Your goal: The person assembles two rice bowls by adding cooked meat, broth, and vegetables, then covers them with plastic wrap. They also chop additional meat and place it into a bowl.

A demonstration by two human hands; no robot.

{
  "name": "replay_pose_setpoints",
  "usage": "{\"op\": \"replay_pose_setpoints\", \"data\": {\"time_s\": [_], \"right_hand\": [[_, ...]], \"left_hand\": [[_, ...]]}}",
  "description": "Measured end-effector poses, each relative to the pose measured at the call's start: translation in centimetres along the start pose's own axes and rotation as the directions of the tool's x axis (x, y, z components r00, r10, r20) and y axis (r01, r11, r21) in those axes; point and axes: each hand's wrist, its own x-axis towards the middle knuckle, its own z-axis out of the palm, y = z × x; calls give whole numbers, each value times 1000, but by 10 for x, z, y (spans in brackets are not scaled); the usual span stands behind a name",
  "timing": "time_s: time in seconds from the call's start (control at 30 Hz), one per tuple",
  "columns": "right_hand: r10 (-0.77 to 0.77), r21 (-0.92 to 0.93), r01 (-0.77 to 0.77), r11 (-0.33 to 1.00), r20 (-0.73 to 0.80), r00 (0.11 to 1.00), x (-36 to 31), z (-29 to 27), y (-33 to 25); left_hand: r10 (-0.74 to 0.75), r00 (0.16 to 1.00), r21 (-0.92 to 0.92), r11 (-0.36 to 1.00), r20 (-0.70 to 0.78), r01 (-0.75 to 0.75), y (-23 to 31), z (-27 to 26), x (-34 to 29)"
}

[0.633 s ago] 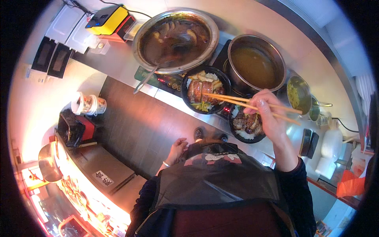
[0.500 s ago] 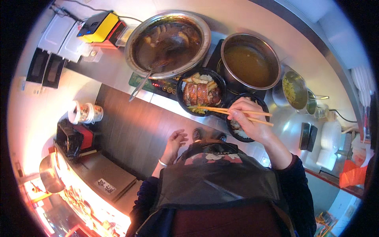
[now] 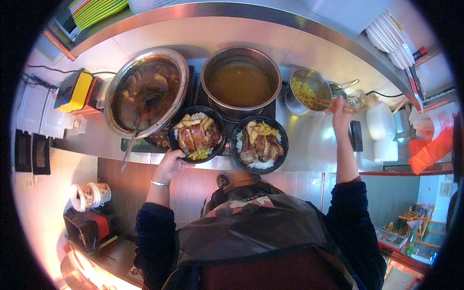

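Note:
My left hand grips the near left rim of a black takeaway bowl, thumb at the edge. Inside lie white rice, sliced glazed brown meat, pale strips and some yellow-green shredded vegetable. To its right sits a second black bowl with rice, meat pieces and yellowish strips. Farther right, my right hand is closed round wooden chopsticks, slightly blurred. Their tips reach into a metal pot of yellow-green shredded vegetable.
Behind the bowls stand a wide metal basin of dark sauce with a ladle and a deep steel pot of brown broth. Beyond the vegetable pot are white foam containers and an orange bag. A steel shelf overhangs the back.
My left hand has come up from beside my body to the left bowl. The right hand with the chopsticks has moved from the bowls to the vegetable pot. The view has turned.

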Motion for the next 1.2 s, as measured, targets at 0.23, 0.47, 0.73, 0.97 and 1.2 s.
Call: {"op": "replay_pose_setpoints", "data": {"time_s": [0.23,0.47,0.73,0.97,1.2], "right_hand": [[-340,-645,441,624,284,896,20,22,71],[-299,-450,491,746,432,851,-7,-64,71],[248,-27,-658,753,937,246,-91,-10,41],[96,-112,-720,685,993,-63,-74,73,36],[76,28,-455,890,975,209,-150,52,33]], "left_hand": [[143,979,-314,932,-144,-182,-49,49,-38],[176,879,-462,795,-443,-392,-153,114,-107],[101,811,-581,647,-577,-494,-267,183,-158],[110,708,-635,365,-697,-681,-363,237,-216],[46,449,-439,139,-892,-887,-531,298,-315]]}}
